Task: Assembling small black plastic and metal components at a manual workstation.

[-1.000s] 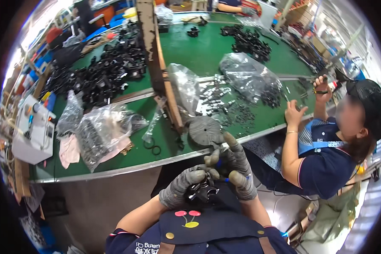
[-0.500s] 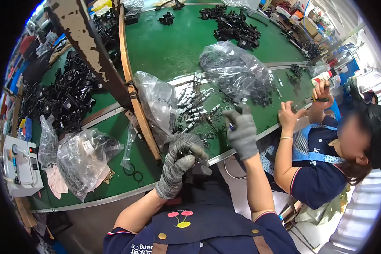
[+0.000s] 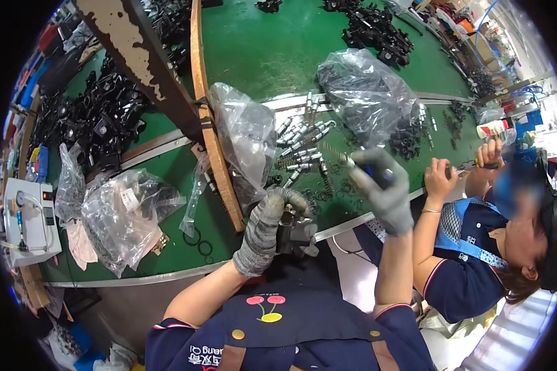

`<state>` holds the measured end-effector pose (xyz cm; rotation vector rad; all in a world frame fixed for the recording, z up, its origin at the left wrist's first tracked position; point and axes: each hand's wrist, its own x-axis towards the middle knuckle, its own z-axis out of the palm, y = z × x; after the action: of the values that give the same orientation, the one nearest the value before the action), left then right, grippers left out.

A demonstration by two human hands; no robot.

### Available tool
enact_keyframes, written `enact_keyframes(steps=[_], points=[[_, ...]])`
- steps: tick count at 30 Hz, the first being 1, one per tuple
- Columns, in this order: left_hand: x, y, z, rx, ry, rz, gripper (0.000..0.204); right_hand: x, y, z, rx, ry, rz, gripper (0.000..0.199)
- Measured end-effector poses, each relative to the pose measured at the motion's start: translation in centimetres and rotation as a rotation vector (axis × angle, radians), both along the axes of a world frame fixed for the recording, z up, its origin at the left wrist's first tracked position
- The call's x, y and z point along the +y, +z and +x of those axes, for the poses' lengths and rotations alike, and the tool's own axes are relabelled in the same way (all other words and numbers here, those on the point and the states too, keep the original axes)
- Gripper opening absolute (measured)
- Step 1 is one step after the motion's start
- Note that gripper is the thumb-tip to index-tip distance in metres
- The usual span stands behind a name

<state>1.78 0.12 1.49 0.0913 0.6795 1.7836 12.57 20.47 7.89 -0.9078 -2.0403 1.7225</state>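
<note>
From my remote seat, I see the left hand (image 3: pixel 260 235) curled closed around a black part (image 3: pixel 296 235), in front of the apron (image 3: pixel 328 309) and leftward of the right grip, nearer the body. Much of that part is hidden from me by the gloved fingers. The right hand (image 3: pixel 387 195) appears to have thumb and forefinger pinched on the silver end of a coil spring (image 3: pixel 335 151), whose coils jut out ahead and to the left of the fingertips. Something blue (image 3: pixel 387 174) shows among those fingers — too blurred for me to name. A pile of springs and silver pieces (image 3: pixel 298 139) lies left of that pinch on the green bench (image 3: pixel 254 55), with a clear bag (image 3: pixel 353 69) just beyond it.

I judge the step in hand to be picking up one spring while the left hand steadies the black part. The next move, to my mind, calls for a firm pinch — spring clear of the pile — and a left hold that lets nothing twist.
</note>
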Motion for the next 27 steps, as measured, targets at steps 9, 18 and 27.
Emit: enact_keyframes(steps=[9, 18, 27], points=[[0.0, 0.5, -0.1, 0.108, 0.004, -0.107, 0.059, -4.8, 4.9, 2.0, 0.125, 0.317, 0.425, 0.026], [-0.8, -1.6, 1.9, 0.694, 0.013, -0.068, 0.071, -7.1, 6.1, 1.0, -0.124, 0.740, 0.838, 0.031], [0.3, 1.3, 0.5, 0.246, 0.000, 0.148, 0.041, -3.3, -0.7, 4.3, 0.650, 0.021, -0.216, 0.120]])
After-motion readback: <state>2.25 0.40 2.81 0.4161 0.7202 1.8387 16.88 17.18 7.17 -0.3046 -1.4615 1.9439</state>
